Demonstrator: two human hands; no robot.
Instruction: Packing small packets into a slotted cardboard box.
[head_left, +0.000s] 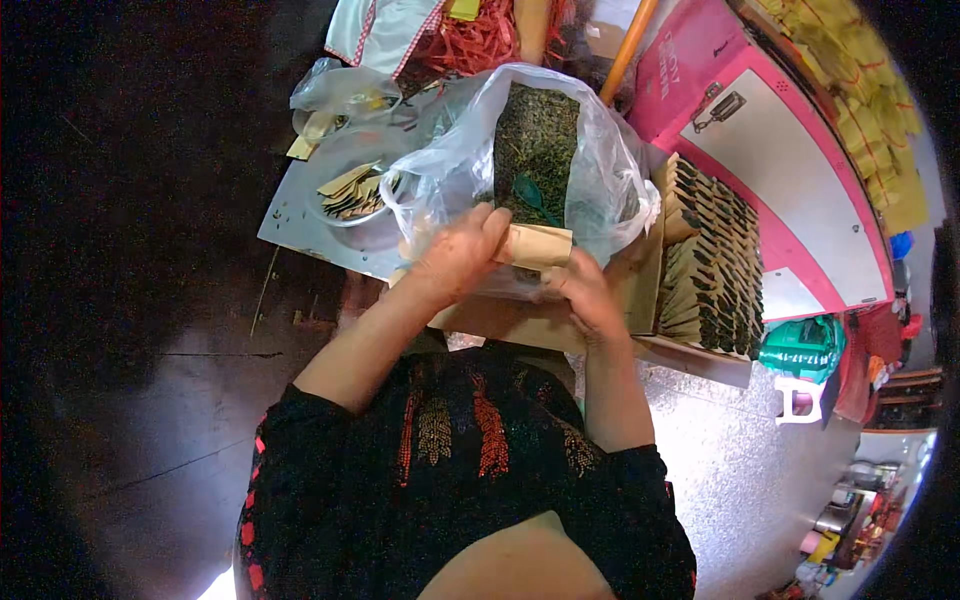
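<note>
A small brown paper packet lies between my two hands, in front of an opened clear plastic bag. My left hand grips the packet's left end. The thumb and fingers of my right hand are at its right end. Inside the bag is a dark green-brown dried, crumbled material, with a green plastic spoon resting on it. To the left, a clear round tub holds several flat brown paper pieces.
Right of the bag, a cardboard box holds rows of filled brown paper packets. Beyond it stands a pink and white cabinet. Red shredded strips and an orange pole are at the far side. A small plastic bag lies at upper left.
</note>
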